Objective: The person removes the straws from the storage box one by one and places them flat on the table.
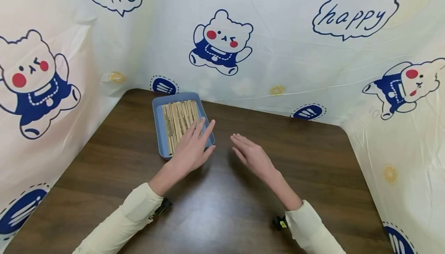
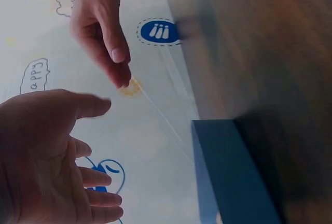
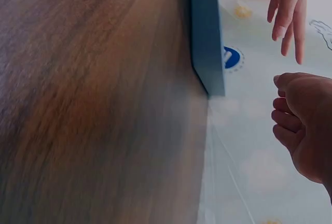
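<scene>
A blue rectangular tray (image 1: 158,126) stands at the back left of the table, filled with a row of slim, pale brown paper-like packets (image 1: 177,118) bearing dark print. Over the tray's near right part is my left hand (image 1: 189,147), fingers spread and nothing held; it hides some of the packets. To the right of the tray my right hand (image 1: 255,157) hovers above the table with its fingers held close together, gripping nothing. Both wrist views show the tray's outer wall (image 2: 233,167) below the hands, and the left hand (image 2: 46,156) appears apart from it.
The dark wood-grain table (image 1: 222,207) ends at a white cloth backdrop (image 1: 278,53) printed with bears and lettering, which rises behind and on both sides. Small black devices (image 1: 279,223) sit at both wrists beside the cream sleeves (image 1: 309,223).
</scene>
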{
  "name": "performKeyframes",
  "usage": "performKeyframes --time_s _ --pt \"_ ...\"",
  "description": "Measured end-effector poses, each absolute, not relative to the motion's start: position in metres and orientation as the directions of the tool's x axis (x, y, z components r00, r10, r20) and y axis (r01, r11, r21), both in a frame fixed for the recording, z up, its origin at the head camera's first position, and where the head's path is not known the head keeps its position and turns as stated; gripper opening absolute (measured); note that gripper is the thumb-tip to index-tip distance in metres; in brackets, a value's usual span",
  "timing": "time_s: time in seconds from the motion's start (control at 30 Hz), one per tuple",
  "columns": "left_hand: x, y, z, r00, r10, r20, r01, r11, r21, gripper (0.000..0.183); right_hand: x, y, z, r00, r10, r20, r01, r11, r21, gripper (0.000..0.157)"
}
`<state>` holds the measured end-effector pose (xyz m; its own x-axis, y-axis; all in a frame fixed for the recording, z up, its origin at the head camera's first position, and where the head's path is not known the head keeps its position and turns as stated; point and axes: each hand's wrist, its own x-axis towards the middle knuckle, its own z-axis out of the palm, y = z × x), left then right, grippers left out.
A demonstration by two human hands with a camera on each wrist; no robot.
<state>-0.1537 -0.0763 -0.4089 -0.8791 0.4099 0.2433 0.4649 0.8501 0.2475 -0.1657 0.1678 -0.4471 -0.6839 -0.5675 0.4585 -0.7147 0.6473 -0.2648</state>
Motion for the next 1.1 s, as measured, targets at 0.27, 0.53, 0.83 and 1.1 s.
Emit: performKeyframes --time_s 0.27,0.53,0.83,1.1 --pt "-0.144 -0.095 -0.426 -0.893 0.401 0.204 0.442 0.865 0.237 0.070 -0.175 0.142 -0.455 -0.644 -0.618 0.451 -0.749 0.631 -0.204 0.038" --pt "-0.136 -0.111 -0.442 -0.881 0.390 0.267 0.447 0.872 0.200 0.064 -0.185 0.123 -0.459 -0.623 -0.656 0.427 -0.763 0.629 -0.148 0.038" --pt "-0.128 -0.124 -0.459 -0.868 0.374 0.327 0.448 0.874 0.189 0.057 -0.193 0.105 -0.473 -0.540 -0.703 0.463 -0.814 0.576 -0.075 0.034" --pt "-0.125 -0.140 -0.469 -0.867 0.388 0.313 0.447 0.883 0.142 0.054 -0.198 0.098 -0.483 -0.566 -0.720 0.402 -0.811 0.573 -0.116 0.036"
